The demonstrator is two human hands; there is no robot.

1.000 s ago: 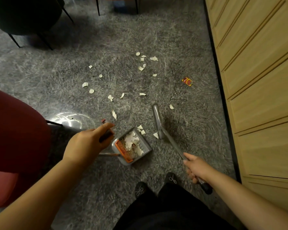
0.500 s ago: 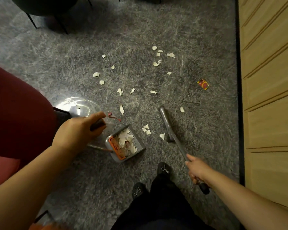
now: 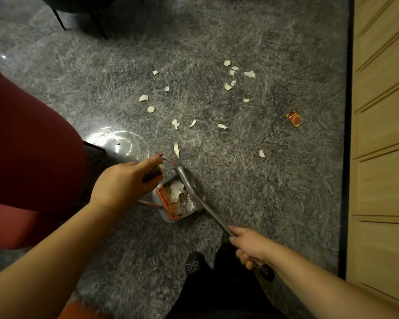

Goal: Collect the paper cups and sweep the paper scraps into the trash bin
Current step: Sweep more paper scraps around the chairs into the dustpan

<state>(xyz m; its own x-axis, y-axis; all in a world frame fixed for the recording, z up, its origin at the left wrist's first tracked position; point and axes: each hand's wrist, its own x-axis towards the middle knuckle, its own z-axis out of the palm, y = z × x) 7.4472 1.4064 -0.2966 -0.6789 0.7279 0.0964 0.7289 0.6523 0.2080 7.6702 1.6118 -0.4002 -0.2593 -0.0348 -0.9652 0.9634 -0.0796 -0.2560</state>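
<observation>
A grey dustpan (image 3: 164,215) with an orange comb edge sits on the grey carpet, holding several white paper scraps. My left hand (image 3: 122,183) grips its dark upright handle. My right hand (image 3: 249,247) grips the broom handle (image 3: 212,214), and the broom's grey head (image 3: 186,178) lies against the dustpan's open side. Several more paper scraps (image 3: 228,86) are scattered on the carpet farther ahead, with one scrap (image 3: 261,153) to the right. No paper cup shows.
A small red and yellow wrapper (image 3: 294,119) lies near the wooden cabinet (image 3: 382,134) on the right. A clear plastic-lined bin (image 3: 118,141) stands beside a dark red seat (image 3: 28,146) at left. Chair legs (image 3: 60,19) are at the top. My shoes (image 3: 194,264) are below.
The broom head swept left to the dustpan's mouth, pushing the nearby scraps in. My left hand kept holding the dustpan handle. The view shifted left.
</observation>
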